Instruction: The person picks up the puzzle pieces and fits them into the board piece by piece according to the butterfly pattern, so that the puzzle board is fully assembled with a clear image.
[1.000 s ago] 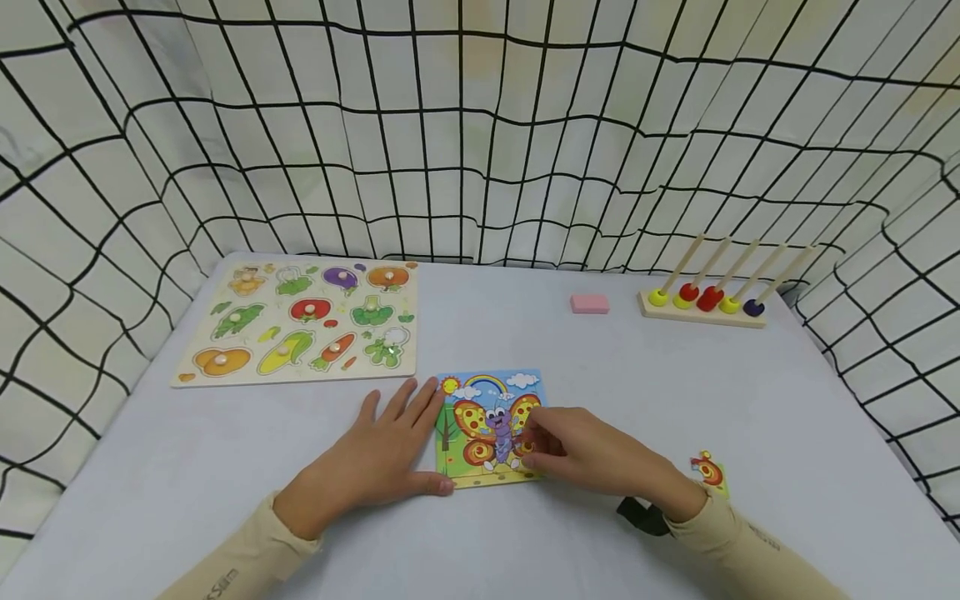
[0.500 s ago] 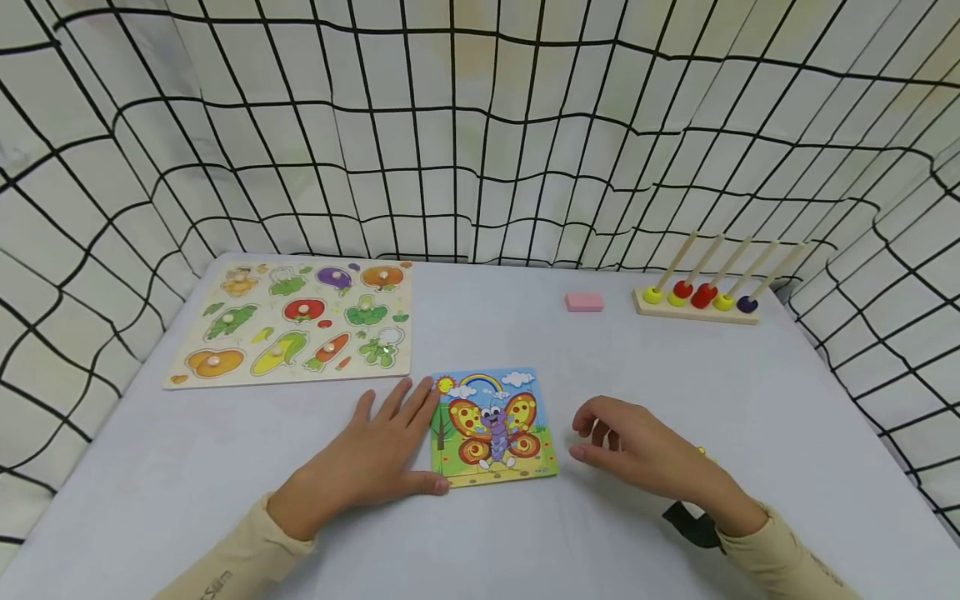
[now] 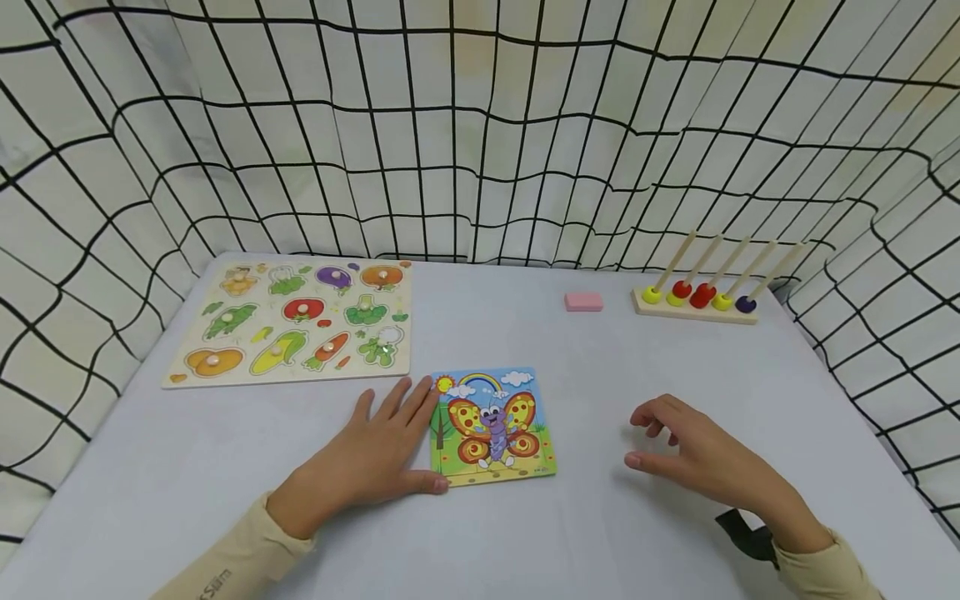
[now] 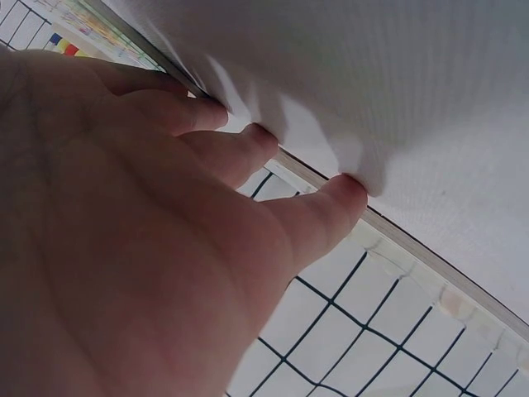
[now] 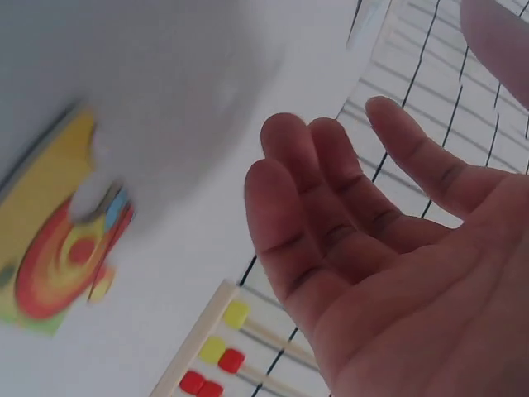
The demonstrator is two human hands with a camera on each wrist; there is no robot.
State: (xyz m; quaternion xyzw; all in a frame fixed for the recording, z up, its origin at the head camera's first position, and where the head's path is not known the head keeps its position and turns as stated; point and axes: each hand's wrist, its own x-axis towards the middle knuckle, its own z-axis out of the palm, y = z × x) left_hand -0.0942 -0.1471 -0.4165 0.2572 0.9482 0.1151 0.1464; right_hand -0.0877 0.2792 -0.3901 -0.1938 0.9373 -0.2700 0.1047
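A square butterfly jigsaw puzzle (image 3: 492, 429) lies flat on the white table. My left hand (image 3: 367, 462) rests palm down with spread, straight fingers along the puzzle's left edge, fingertips and thumb touching it. To the right of the puzzle, my right hand (image 3: 697, 450) hovers above the cloth, its fingers loosely bent and holding nothing. The right wrist view shows a loose jigsaw piece (image 5: 54, 256) with a red and yellow swirl on the table beside that hand; in the head view the hand hides it.
A vegetable peg puzzle board (image 3: 292, 321) lies at the back left. A pink block (image 3: 583, 302) and a wooden bead-counting rack (image 3: 693, 312) with upright pegs stand at the back right. Black netting (image 3: 450, 108) encloses the table's back and sides.
My right hand has left the butterfly puzzle's right side and moved rightward, over the loose piece. My left hand stays in place on the puzzle's edge.
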